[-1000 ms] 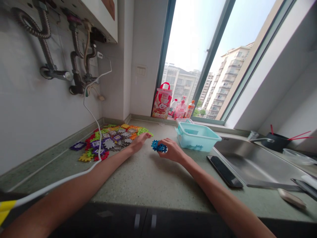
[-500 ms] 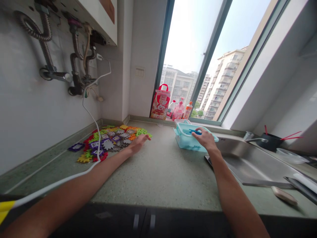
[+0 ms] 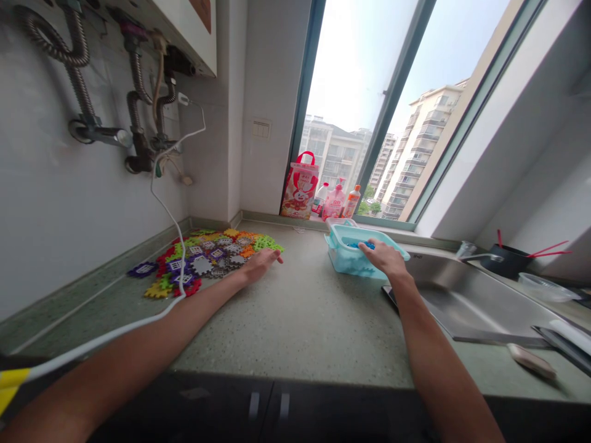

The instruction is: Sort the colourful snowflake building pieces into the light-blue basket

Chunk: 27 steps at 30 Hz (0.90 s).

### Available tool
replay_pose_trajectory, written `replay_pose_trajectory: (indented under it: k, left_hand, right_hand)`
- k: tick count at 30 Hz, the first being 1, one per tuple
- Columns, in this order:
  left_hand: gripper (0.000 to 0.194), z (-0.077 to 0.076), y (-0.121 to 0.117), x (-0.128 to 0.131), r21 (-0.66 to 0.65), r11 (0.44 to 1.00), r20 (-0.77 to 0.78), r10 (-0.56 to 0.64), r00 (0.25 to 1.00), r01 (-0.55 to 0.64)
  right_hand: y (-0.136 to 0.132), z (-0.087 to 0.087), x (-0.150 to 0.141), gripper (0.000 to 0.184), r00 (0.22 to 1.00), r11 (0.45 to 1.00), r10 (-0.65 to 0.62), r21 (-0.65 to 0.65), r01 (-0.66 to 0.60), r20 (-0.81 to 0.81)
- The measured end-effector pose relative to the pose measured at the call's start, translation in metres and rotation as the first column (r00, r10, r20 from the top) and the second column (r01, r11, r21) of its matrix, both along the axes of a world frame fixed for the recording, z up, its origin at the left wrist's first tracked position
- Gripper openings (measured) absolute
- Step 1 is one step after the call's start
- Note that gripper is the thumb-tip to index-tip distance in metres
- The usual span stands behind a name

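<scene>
Two hands in view. Right hand [image 3: 386, 258] reaches into the tub [image 3: 353, 266] from above, probably to clear its walls; blue pieces [image 3: 365, 245] are inside, at the fingertips. Right grip: cannot tell whether clamped on them or apart. Left hand [image 3: 259, 266] rests on the surface [image 3: 300, 326] beside the coloured pieces [image 3: 202, 266], perhaps for support; its grip cannot be read, no piece seen in it. Versus prior frame: blue pieces sit lower in the tub; left hand about unchanged.
</scene>
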<state>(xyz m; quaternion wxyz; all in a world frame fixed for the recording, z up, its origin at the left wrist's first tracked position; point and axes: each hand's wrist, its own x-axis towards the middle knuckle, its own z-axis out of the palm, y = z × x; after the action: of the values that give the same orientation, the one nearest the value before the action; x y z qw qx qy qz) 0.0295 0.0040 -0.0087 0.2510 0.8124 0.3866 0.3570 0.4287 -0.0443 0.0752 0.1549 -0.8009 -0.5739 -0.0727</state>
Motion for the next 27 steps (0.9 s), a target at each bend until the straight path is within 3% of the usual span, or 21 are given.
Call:
replay_pose_trajectory:
  k: [7,12,20,22,24,27]
  left_hand:
    - [0.078,-0.005,0.005,0.001,0.054,0.995,-0.013,-0.083,0.996,0.084]
    - [0.071,-0.006,0.003,0.001,0.139,0.979,-0.154,-0.126,0.98,0.148]
    - [0.056,0.004,-0.009,0.0,0.2,0.949,-0.249,-0.19,0.95,0.242]
    - [0.055,0.007,-0.011,-0.002,0.213,0.947,-0.271,-0.18,0.946,0.241]
    - [0.053,0.009,-0.013,-0.002,0.227,0.945,-0.288,-0.167,0.943,0.236]
    - [0.046,0.012,-0.015,-0.003,0.261,0.947,-0.298,-0.105,0.949,0.187]
  right_hand:
    - [0.0,-0.001,-0.002,0.069,1.0,1.0,-0.017,-0.012,0.018,0.02]
    - [-0.001,0.001,-0.004,0.065,1.0,0.999,-0.018,-0.04,0.018,0.012]
    - [0.001,-0.003,-0.001,0.064,1.0,1.0,-0.006,-0.023,0.006,0.025]
    - [0.001,-0.005,-0.002,0.06,0.999,0.999,-0.008,0.038,0.006,0.054]
    - [0.001,-0.006,-0.007,0.052,0.994,0.981,0.021,0.192,-0.042,0.112]
    - [0.002,-0.011,-0.021,0.04,0.965,0.872,0.151,0.431,-0.233,0.216]
